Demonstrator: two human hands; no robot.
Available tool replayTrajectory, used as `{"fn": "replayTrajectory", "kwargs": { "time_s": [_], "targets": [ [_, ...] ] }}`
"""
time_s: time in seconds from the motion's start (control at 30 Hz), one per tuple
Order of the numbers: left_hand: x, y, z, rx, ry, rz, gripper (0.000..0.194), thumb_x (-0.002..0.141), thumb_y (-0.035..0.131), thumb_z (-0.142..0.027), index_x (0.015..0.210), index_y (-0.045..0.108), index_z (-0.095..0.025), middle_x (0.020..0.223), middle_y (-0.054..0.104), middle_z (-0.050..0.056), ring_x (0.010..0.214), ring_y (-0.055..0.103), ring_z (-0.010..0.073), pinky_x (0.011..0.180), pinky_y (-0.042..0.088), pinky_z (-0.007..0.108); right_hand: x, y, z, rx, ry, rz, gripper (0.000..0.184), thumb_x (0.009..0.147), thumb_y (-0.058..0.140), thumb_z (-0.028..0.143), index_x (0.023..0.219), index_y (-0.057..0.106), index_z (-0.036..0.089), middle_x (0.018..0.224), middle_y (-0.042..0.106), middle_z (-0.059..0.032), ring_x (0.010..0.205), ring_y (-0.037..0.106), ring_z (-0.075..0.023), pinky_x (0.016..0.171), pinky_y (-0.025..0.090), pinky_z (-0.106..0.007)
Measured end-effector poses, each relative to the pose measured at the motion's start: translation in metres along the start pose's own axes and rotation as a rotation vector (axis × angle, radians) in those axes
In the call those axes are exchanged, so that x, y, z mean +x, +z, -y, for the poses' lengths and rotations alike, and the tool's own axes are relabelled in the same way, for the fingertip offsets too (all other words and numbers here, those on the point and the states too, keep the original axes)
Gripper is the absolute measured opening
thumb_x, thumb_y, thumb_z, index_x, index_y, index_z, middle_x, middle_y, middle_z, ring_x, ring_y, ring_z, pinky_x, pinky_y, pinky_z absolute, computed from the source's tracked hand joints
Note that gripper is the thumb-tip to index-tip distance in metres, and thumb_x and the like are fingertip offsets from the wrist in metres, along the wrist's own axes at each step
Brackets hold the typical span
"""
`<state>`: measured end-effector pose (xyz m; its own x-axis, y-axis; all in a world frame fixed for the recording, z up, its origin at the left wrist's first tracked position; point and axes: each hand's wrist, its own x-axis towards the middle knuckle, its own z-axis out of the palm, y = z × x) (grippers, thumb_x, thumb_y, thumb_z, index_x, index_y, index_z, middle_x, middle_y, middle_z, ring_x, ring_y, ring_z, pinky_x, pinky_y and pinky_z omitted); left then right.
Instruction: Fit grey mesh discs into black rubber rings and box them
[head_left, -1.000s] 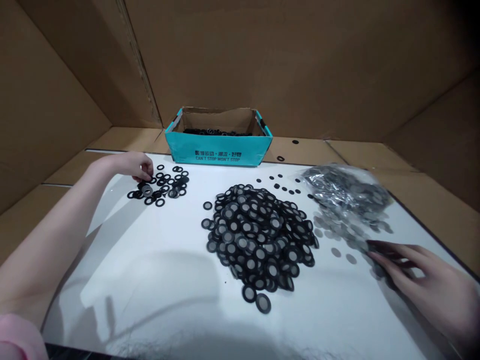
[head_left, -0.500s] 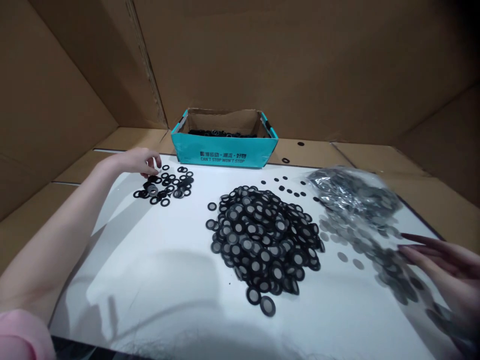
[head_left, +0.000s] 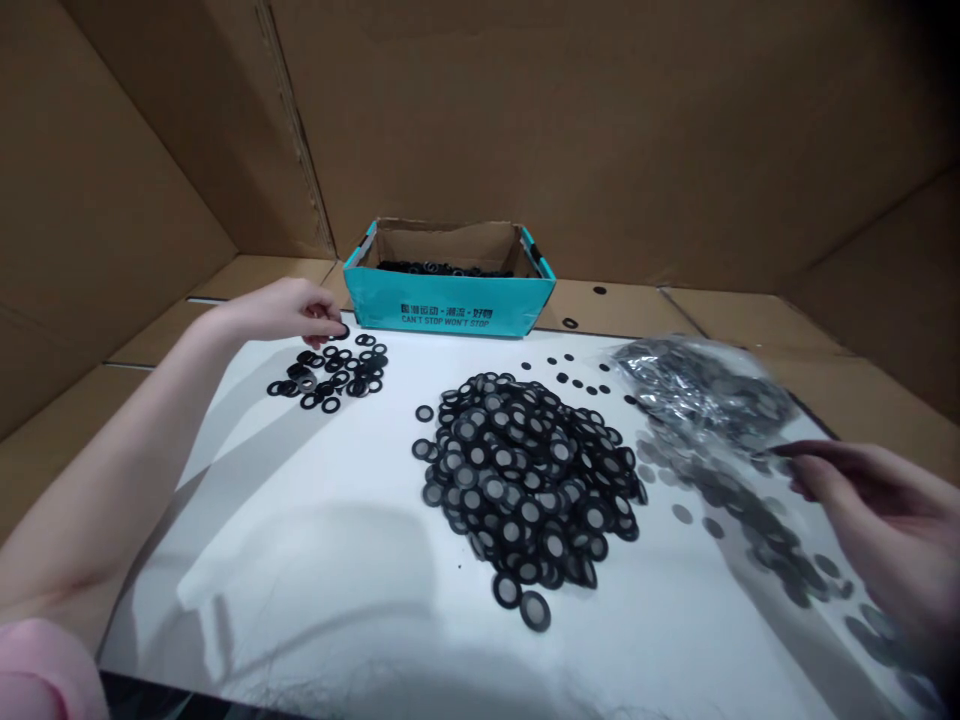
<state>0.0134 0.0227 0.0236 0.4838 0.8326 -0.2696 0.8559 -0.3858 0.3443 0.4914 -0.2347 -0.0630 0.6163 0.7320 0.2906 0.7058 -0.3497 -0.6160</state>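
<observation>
My left hand (head_left: 300, 308) is pinched on a black ring (head_left: 342, 332) at the far left, just above a small loose group of black rings (head_left: 331, 405). My right hand (head_left: 885, 520) is closed at the fingertips on a thin grey disc (head_left: 766, 451), seen nearly edge-on. Loose grey discs (head_left: 780, 540) lie scattered beneath and beside this hand. Just beyond its fingertips rests a clear plastic bag (head_left: 697, 385) with many grey discs. Between my hands is a large heap of black rings with grey centres (head_left: 525, 480).
A turquoise cardboard box (head_left: 450, 303) with black rings inside stands at the back of the white tabletop (head_left: 315, 560). Small black discs (head_left: 577, 384) lie behind the heap. Brown cardboard walls (head_left: 600, 130) enclose the back and sides.
My left hand has moved right and slightly up, and a black ring now shows in its fingertips. My right hand has moved up and left towards the bag, its fingers now closed together.
</observation>
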Motion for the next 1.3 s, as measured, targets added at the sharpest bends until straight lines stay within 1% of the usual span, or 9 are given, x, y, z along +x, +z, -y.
{"fn": "replayTrajectory", "kwargs": {
  "time_s": [0.1, 0.2, 0.33, 0.47, 0.6, 0.8, 0.97, 1.1, 1.3],
  "targets": [
    [-0.006, 0.005, -0.024, -0.239, 0.153, 0.017, 0.031, 0.079, 0.06, -0.045, 0.087, 0.062, -0.015, 0.071, 0.067, 0.003, 0.071, 0.065, 0.0152, 0.066, 0.049, 0.024, -0.002, 0.003, 0.042, 0.07, -0.014, 0.037, 0.012, 0.074, 0.061, 0.04, 0.078, 0.062, 0.028, 0.072, 0.065, -0.0054, 0.065, 0.062, -0.0231, 0.061, 0.047, -0.038],
    [-0.014, 0.009, -0.052, -0.368, 0.232, 0.038, 0.026, 0.078, 0.062, -0.038, 0.086, 0.062, -0.014, 0.07, 0.067, 0.002, 0.068, 0.065, 0.0136, 0.064, 0.051, 0.023, -0.003, 0.011, 0.081, 0.155, -0.156, 0.079, 0.016, 0.076, 0.057, 0.039, 0.077, 0.06, 0.024, 0.064, 0.061, -0.0032, 0.057, 0.057, -0.0178, 0.056, 0.044, -0.033],
    [-0.022, 0.014, -0.079, -0.489, 0.347, 0.029, 0.019, 0.074, 0.065, -0.026, 0.085, 0.059, -0.013, 0.07, 0.066, 0.003, 0.065, 0.064, 0.0126, 0.059, 0.05, 0.021, -0.008, 0.026, 0.12, 0.339, -0.322, 0.247, 0.017, 0.083, 0.056, 0.038, 0.078, 0.058, 0.022, 0.062, 0.059, -0.0007, 0.053, 0.056, -0.0133, 0.049, 0.044, -0.026],
    [-0.025, 0.023, -0.09, -0.551, 0.499, -0.009, 0.014, 0.075, 0.062, -0.011, 0.086, 0.055, -0.014, 0.073, 0.065, 0.0, 0.066, 0.065, 0.01, 0.059, 0.051, 0.018, -0.02, 0.037, 0.151, 0.459, -0.503, 0.32, 0.014, 0.088, 0.054, 0.032, 0.078, 0.057, 0.022, 0.066, 0.059, 0.0008, 0.056, 0.057, -0.0117, 0.051, 0.046, -0.024],
    [-0.034, 0.032, -0.1, -0.554, 0.65, -0.046, 0.011, 0.082, 0.055, -0.008, 0.088, 0.05, -0.016, 0.077, 0.065, 0.0, 0.072, 0.068, 0.0107, 0.062, 0.054, 0.018, -0.031, 0.049, 0.178, 0.466, -0.742, 0.374, 0.013, 0.089, 0.051, 0.019, 0.079, 0.058, 0.023, 0.076, 0.064, -0.0014, 0.07, 0.062, -0.0147, 0.062, 0.05, -0.028],
    [-0.045, 0.042, -0.114, -0.457, 0.864, -0.081, 0.011, 0.083, 0.053, -0.006, 0.087, 0.051, -0.016, 0.08, 0.064, 0.0, 0.072, 0.064, 0.0082, 0.064, 0.055, 0.017, -0.045, 0.062, 0.2, 0.534, -1.072, 0.293, 0.016, 0.085, 0.055, 0.011, 0.078, 0.062, 0.024, 0.1, 0.069, -0.0068, 0.091, 0.066, -0.02, 0.075, 0.055, -0.035],
    [-0.048, 0.047, -0.12, -0.37, 0.961, -0.104, 0.014, 0.082, 0.053, -0.003, 0.086, 0.054, -0.016, 0.078, 0.064, -0.001, 0.069, 0.062, 0.0061, 0.065, 0.052, 0.014, -0.049, 0.062, 0.203, 0.611, -1.03, 0.271, 0.016, 0.084, 0.057, 0.01, 0.079, 0.064, 0.023, 0.081, 0.068, -0.004, 0.077, 0.065, -0.0168, 0.068, 0.055, -0.031],
    [-0.05, 0.048, -0.124, -0.32, 0.978, -0.142, 0.016, 0.083, 0.052, -0.002, 0.085, 0.055, -0.017, 0.077, 0.065, -0.002, 0.067, 0.061, 0.0051, 0.064, 0.05, 0.013, -0.049, 0.061, 0.202, 0.684, -0.917, 0.339, 0.017, 0.083, 0.059, 0.008, 0.078, 0.064, 0.024, 0.079, 0.068, -0.0029, 0.076, 0.065, -0.0164, 0.066, 0.056, -0.032],
    [-0.048, 0.046, -0.12, -0.343, 0.986, -0.113, 0.009, 0.088, 0.055, -0.008, 0.089, 0.056, -0.017, 0.083, 0.069, 0.002, 0.075, 0.067, 0.0081, 0.069, 0.054, 0.014, -0.044, 0.06, 0.202, 0.791, -0.765, 0.453, 0.016, 0.085, 0.057, 0.013, 0.073, 0.062, 0.023, 0.075, 0.069, -0.0011, 0.073, 0.066, -0.0158, 0.066, 0.056, -0.031]
  ]
}}
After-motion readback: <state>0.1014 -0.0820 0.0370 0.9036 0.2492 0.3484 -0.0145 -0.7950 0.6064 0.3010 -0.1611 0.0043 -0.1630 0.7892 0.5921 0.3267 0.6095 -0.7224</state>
